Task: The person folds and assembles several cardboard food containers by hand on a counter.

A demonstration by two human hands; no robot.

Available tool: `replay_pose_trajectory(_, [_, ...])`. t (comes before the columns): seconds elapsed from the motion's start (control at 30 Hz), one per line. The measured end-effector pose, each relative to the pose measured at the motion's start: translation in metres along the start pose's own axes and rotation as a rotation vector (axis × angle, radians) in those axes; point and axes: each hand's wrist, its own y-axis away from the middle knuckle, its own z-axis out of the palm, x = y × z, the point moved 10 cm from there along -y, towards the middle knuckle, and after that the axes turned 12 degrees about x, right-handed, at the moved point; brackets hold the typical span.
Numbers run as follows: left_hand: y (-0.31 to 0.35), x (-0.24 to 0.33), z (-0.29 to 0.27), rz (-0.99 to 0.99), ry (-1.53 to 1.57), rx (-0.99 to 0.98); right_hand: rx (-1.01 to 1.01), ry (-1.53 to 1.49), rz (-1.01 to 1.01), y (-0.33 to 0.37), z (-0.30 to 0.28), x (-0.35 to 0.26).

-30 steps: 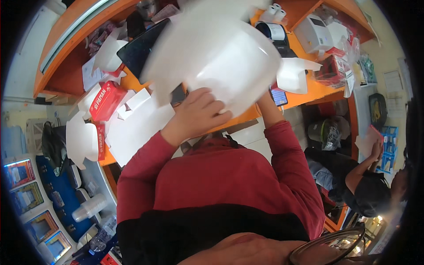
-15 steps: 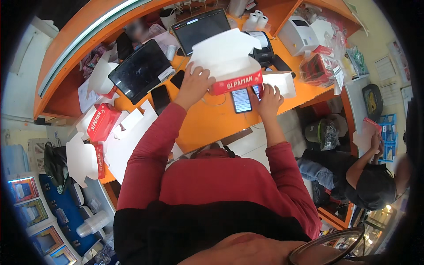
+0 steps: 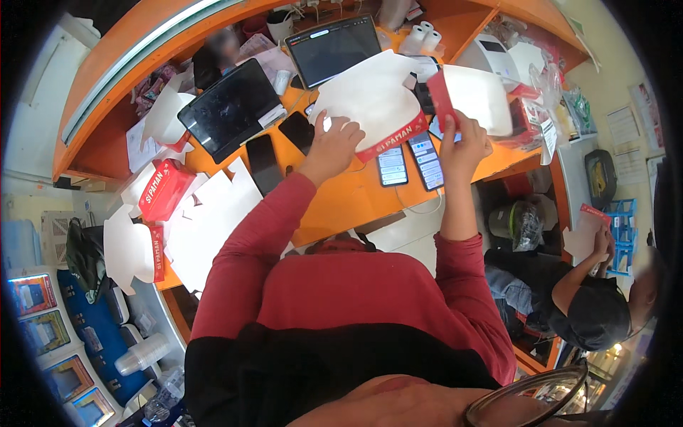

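Note:
My left hand (image 3: pixel 331 146) has its fingers bent at the left end of an open red-and-white carton (image 3: pixel 373 99), whose white inside faces up. The carton's red printed side is nearest me. To the right, my right hand (image 3: pixel 464 146) grips the red side of another open carton (image 3: pixel 473 99), held raised and tilted. Below the two cartons lie a lit phone (image 3: pixel 392 166) and a second lit phone (image 3: pixel 427 165), side by side on the orange desk (image 3: pixel 327 206). The second phone is nearest my right hand, with a cable trailing by it.
Two dark-screened tablets (image 3: pixel 231 110) (image 3: pixel 334 51) stand behind, with dark phones (image 3: pixel 264 165) before them. Folded cartons (image 3: pixel 165 191) and flat white card (image 3: pixel 213 213) lie left. A white printer (image 3: pixel 489 60) stands back right. Another person (image 3: pixel 569 285) holds a carton (image 3: pixel 587 231) at right.
My right hand has left the phone and lifted the second carton from the desk. The first carton has shifted slightly right and turned, with my left hand following. The right phone is now uncovered.

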Motion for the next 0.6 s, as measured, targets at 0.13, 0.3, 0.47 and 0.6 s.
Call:
replay_pose_trajectory(0.13, [0.005,-0.005,-0.016,-0.113,0.142,0.051,-0.024,-0.170,-0.101,-0.005,-0.017,-0.080])
replay_pose_trajectory(0.3, [0.022,-0.009,-0.040,-0.173,0.115,0.119,-0.273,-0.165,-0.292,0.035,0.037,-0.161])
replay_pose_trajectory(0.47, [0.085,-0.025,-0.068,-0.331,0.218,-0.002,-0.424,0.078,-0.335,0.078,0.099,-0.153])
replay_pose_trajectory(0.6, [0.188,-0.046,-0.095,-0.608,0.365,-0.336,-0.278,0.016,-0.349,0.074,0.082,-0.166])
